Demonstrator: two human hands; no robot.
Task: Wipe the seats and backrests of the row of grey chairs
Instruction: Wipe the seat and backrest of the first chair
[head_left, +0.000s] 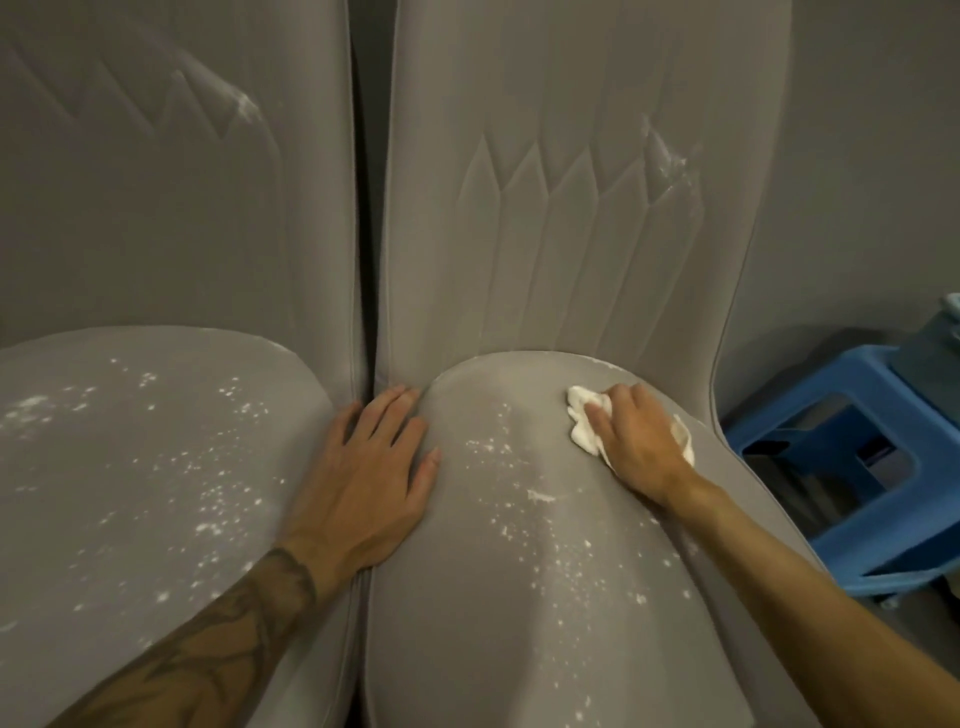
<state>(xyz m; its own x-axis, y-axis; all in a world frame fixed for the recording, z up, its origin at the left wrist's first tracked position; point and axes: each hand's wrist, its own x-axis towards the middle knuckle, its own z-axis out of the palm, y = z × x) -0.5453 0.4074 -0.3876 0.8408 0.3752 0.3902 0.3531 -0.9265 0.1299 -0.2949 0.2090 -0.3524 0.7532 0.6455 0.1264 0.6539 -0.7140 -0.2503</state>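
White crumpled cloth (584, 428) is gripped under right hand (641, 441), pressed on grey padded chair seat (498, 597), centre-right of frame. Left hand (371, 462) lies flat with fingers spread, bracing the seat's left edge. Suggest overlapping strokes down through white powder specks (540, 496). Grey stitched backrest (571, 234) at top right is not yet wiped.

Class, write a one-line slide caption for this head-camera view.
Right hand holds a white cloth against the white-speckled grey seat while the left hand rests flat at its edge.
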